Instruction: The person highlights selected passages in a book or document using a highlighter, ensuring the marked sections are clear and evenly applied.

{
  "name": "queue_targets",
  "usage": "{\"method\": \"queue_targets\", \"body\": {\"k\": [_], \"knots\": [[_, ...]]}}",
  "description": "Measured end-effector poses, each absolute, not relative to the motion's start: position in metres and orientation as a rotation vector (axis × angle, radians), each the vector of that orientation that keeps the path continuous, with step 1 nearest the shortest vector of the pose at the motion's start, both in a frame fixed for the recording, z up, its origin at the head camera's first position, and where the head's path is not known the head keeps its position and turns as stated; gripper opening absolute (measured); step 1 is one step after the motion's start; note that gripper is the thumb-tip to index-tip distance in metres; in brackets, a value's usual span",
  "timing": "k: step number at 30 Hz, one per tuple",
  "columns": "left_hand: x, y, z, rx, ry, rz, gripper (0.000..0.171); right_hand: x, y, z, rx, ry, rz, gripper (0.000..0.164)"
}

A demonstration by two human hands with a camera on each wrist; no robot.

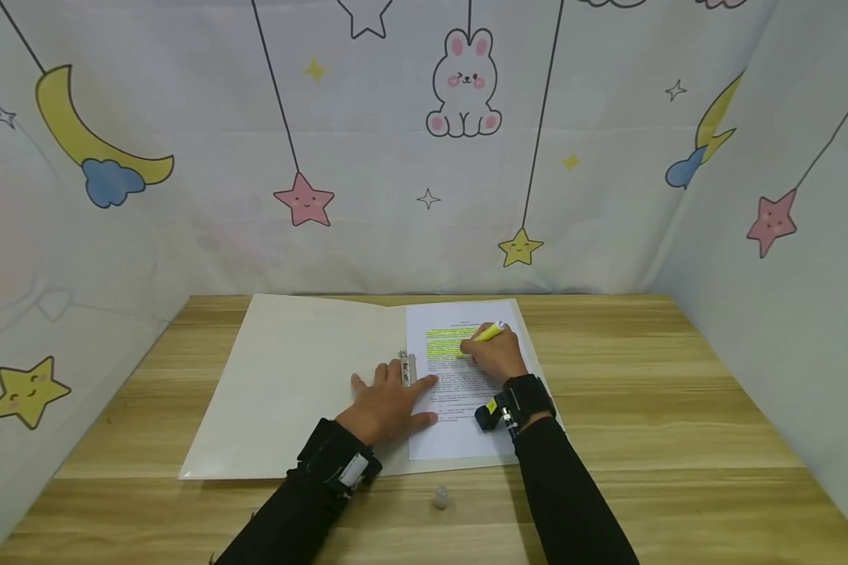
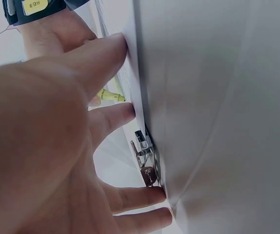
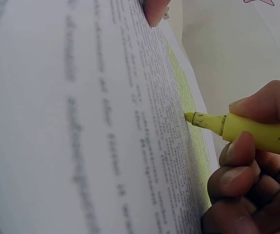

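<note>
In the head view a white printed sheet lies on the right half of an open white folder. Yellow highlighting covers its upper lines of text. My right hand grips a yellow highlighter, whose tip meets the page at the lower edge of the marked lines in the right wrist view. My left hand lies with fingers spread across the folder's middle, thumb and forefinger on the sheet's left edge. Beside its fingers is the folder's metal clip, also seen in the left wrist view.
The folder rests on a wood-grain table. A small clear, roundish object sits near the front, below the folder. Behind and at both sides hangs a white cloth printed with stars, moons and a rabbit.
</note>
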State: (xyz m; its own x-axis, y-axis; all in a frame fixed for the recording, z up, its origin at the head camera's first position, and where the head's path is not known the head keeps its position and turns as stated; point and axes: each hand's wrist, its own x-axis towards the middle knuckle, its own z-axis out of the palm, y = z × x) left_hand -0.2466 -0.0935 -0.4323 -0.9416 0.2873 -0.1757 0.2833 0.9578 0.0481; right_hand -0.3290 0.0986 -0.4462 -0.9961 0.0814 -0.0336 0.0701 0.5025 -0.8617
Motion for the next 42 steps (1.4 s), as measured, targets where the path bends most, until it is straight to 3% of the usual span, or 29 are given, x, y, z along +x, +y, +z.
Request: {"method": "queue_targets", "body": {"k": [42], "knots": [[-0.2459, -0.0950, -0.4311, 0.469, 2.936, 0.031, 0.063, -0.3319, 0.1053, -0.4490, -0.165, -2.649, 1.620, 0.016]]}}
